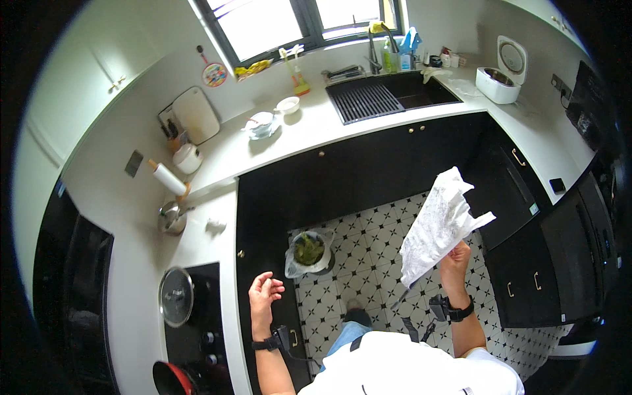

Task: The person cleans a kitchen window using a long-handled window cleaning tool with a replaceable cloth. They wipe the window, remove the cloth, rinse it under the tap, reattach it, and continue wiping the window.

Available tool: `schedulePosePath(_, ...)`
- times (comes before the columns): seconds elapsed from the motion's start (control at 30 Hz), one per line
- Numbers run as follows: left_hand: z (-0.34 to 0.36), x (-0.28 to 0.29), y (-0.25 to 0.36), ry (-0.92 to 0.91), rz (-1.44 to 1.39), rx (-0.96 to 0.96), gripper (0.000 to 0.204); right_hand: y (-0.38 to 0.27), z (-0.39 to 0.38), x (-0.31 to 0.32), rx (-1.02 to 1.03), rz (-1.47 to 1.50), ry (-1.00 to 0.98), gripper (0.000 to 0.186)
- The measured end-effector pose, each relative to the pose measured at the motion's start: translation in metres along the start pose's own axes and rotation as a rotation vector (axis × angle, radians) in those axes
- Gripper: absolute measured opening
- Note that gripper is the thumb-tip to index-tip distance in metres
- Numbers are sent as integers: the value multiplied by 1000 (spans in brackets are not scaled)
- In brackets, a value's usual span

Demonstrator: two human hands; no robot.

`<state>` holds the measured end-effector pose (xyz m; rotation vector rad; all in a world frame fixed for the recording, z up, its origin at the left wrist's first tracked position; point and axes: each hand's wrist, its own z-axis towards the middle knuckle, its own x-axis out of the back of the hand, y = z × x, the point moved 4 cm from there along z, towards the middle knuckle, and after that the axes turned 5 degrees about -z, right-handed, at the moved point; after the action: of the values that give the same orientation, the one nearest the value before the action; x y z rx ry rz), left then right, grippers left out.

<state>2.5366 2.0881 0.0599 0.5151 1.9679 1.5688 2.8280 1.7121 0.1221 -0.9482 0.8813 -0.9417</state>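
Note:
My right hand [454,259] pinches a white, crumpled cloth [434,220] by its lower right edge. The cloth stands out, spread and creased, above the tiled floor in front of the dark cabinets. On the left, my left hand [263,292] hovers beside the dark cabinet front with its fingers loosely bent and nothing visible in them. Between the two hands, on the floor, a bin [290,264] lined with a clear bag holds green leafy scraps [308,250].
A black sink [421,92] with a drying rack is set in the white counter [296,138]. An open rice cooker [498,85] stands right. A pan lid [176,296] and red pan [172,380] are at the hob, left. Bowls [262,124] and a paper roll [169,179] stand on the counter.

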Motion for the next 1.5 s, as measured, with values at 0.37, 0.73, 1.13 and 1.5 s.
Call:
schedulePosePath(0.37,333,-126,61,-171,74,-126,23,29,180,-17,192,-217,302,18)
schedulePosePath(0.73,630,-237,98,-211,-589,187,43,109,362,-9,99,-168,289,26)
schedulePosePath(1.13,892,-256,18,213,-699,256,56,208,554,33,-77,-116,280,48)
schedulePosePath(1.5,876,-252,43,253,-390,126,38,226,602,23,-224,-279,205,64)
